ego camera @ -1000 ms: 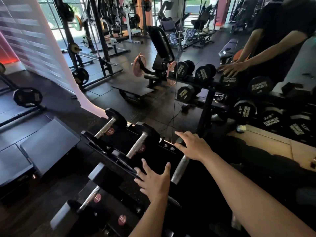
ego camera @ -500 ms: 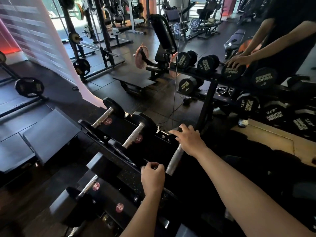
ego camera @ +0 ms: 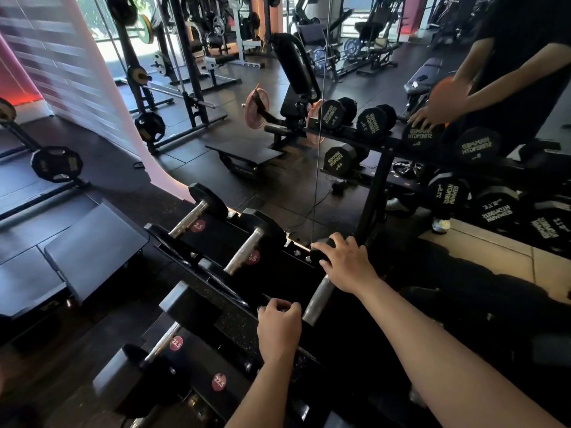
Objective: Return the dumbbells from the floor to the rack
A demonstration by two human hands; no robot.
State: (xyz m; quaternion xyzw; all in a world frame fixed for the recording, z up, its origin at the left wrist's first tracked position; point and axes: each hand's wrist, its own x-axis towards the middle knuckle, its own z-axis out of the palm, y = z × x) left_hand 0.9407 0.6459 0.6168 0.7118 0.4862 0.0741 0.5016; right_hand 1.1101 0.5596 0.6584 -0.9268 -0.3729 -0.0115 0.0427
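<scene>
Right hand [ego camera: 346,262]: lay over the far head of a dumbbell on the top tier, fingers curled down onto the black head; palm hidden, so a full clasp could not be confirmed.
Left hand [ego camera: 279,322]: was closed into a fist at the near edge of the top tier, knuckles up; what it pinched, if anything, was hidden under the fingers.
Held dumbbell [ego camera: 319,296]: rested on the rack, its chrome handle showing between the two hands and slanting from near left to far right; its near head was lost in shadow.
Rack [ego camera: 241,330]: black and speckled, two tiers visible, standing against a mirror on the far right.
Neighbouring dumbbells: two more sat to the left on the top tier, one beside a red 2,5 label [ego camera: 199,226], the next [ego camera: 245,251] just right of it.
Lower tier: a dumbbell [ego camera: 163,341] lay near left, by red 22,5 labels.
Mirror [ego camera: 463,134]: showed the person's reflected arm resting on a reflected dumbbell head.
Floor [ego camera: 108,168]: dark rubber, with barbell stands far left.
</scene>
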